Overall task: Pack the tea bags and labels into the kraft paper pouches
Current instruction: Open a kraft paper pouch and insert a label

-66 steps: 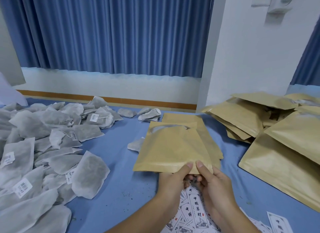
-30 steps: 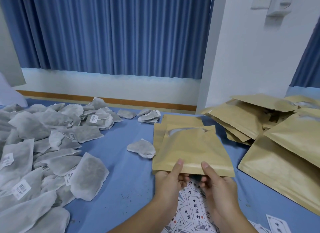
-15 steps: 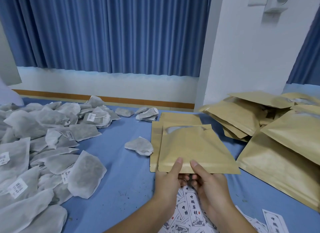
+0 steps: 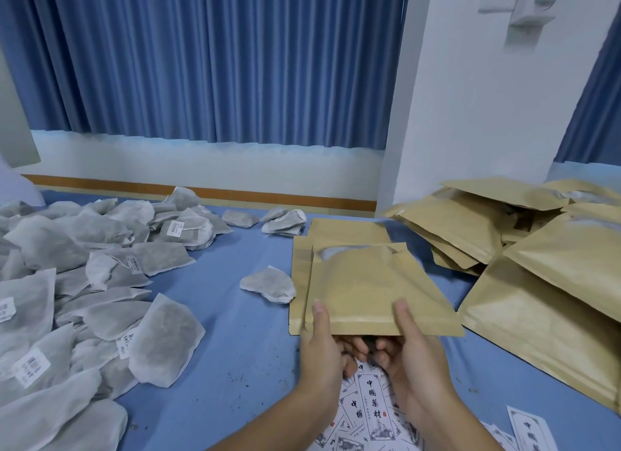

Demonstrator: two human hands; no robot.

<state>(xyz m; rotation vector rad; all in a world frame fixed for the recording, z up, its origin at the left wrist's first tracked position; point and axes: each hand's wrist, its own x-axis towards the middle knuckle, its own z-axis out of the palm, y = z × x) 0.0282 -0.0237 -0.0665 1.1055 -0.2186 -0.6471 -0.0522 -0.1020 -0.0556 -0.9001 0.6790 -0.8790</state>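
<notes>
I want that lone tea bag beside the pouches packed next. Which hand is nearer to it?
Left. The left hand grips the held pouch just right of the lone tea bag; the right hand grips it farther right.

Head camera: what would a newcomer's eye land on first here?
The kraft paper pouch at centre, which the left hand and right hand grip by its near edge. Next, the grey heap of tea bags on the left and the pile of kraft pouches on the right. Printed labels lie under the hands.
</notes>
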